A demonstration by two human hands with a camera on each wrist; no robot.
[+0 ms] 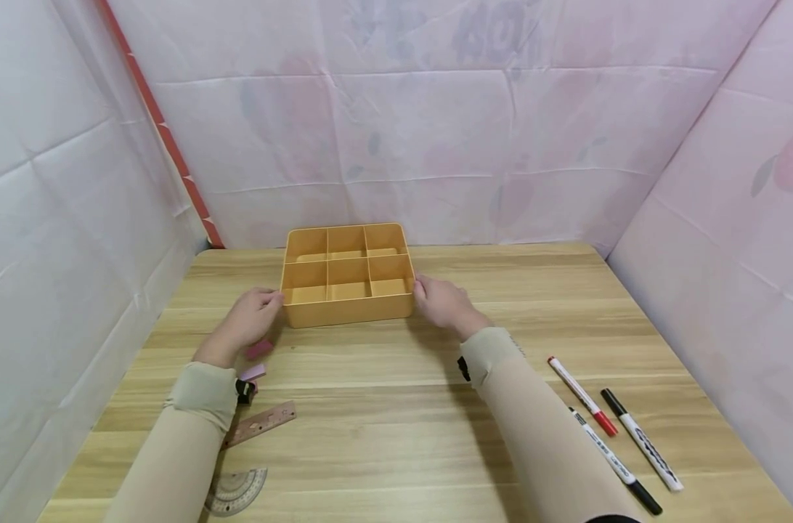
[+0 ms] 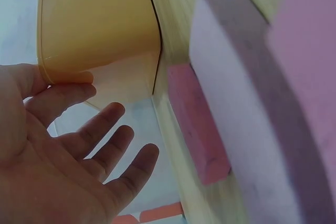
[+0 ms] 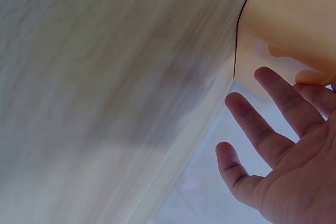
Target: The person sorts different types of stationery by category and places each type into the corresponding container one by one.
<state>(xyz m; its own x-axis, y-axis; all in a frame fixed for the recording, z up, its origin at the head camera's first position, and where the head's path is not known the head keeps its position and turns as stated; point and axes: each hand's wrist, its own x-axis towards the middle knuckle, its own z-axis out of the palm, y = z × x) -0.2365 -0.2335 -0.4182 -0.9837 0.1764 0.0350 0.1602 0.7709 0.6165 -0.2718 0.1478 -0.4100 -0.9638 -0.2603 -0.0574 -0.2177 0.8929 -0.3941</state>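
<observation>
A yellow-orange organizer box point(image 1: 349, 312) with several bare compartments stands at the back of the table, upright. At its left side, my left hand point(image 1: 254, 317) pinches the rim between thumb and index finger; in the left wrist view the other fingers point(image 2: 134, 171) spread away from the wall. My right hand point(image 1: 444, 301) grips the opposite side near the front corner. The right wrist view shows three fingers point(image 3: 252, 121) held off the box, with the thumb out of sight. Beside the left wrist lie a dark pink block point(image 1: 259, 349) and a lilac block point(image 1: 253, 373).
A pinkish ruler point(image 1: 266, 423) and a clear protractor point(image 1: 238, 494) lie by the left forearm. To the right of the right forearm are a red marker point(image 1: 582, 396) and two black markers, one farther right point(image 1: 641, 439). Fabric walls point(image 1: 436, 145) enclose the table's back and sides.
</observation>
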